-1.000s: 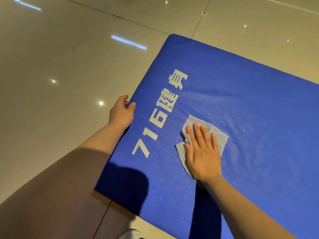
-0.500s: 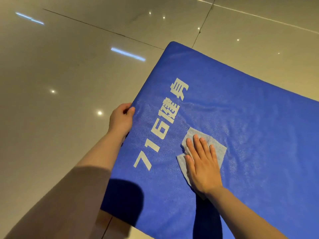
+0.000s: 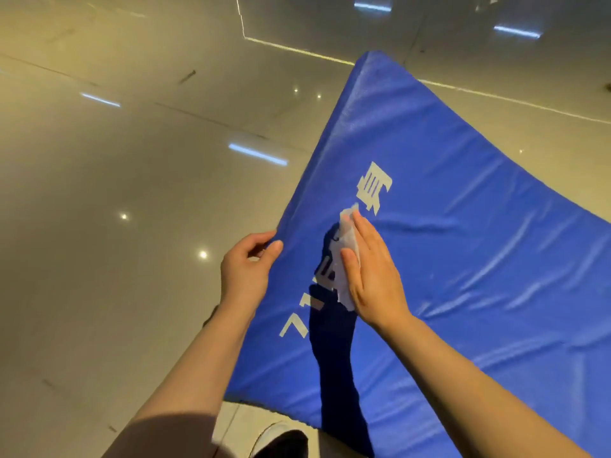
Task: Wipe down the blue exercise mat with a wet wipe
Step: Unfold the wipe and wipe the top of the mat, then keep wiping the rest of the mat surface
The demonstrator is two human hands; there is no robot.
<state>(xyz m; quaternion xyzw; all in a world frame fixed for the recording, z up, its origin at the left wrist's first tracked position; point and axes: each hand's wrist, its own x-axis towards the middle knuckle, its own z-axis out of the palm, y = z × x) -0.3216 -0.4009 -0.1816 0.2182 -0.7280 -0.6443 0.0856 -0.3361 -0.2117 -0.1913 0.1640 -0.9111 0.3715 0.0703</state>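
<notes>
Blue exercise mat (image 3: 463, 226): it fills the right and lower part of the head view, lying over a glossy tiled floor (image 3: 115, 193) with its near left edge at the person's left hand; whether that edge is lifted off the floor cannot be told for certain. The cover is shiny and creased, with light streaks across it, and one rounded corner points to the top of the view. White lettering (image 3: 373, 186) runs along the mat's left side; the middle characters are covered by the wet wipe and the arm's shadow. Wet wipe (image 3: 345, 256): white, crumpled into a long narrow strip, lying on the mat over the lettering, partly beneath the right hand. Right hand (image 3: 373, 279): laid flat on the mat with fingers straight and together, pressing the wipe down along its thumb side; its grip is not closed round the wipe. Left hand (image 3: 246, 269): its grip is clamped on the mat's left edge, thumb tip on the top face, fingers curled round the edge. Both forearms enter from the bottom of the view; a brownish sleeve (image 3: 165, 438) covers the left upper arm. A shoe (image 3: 281, 441), dark with a white part, shows at the bottom edge on the floor, just beside the mat's near edge. Ceiling lights are reflected in the floor tiles.
</notes>
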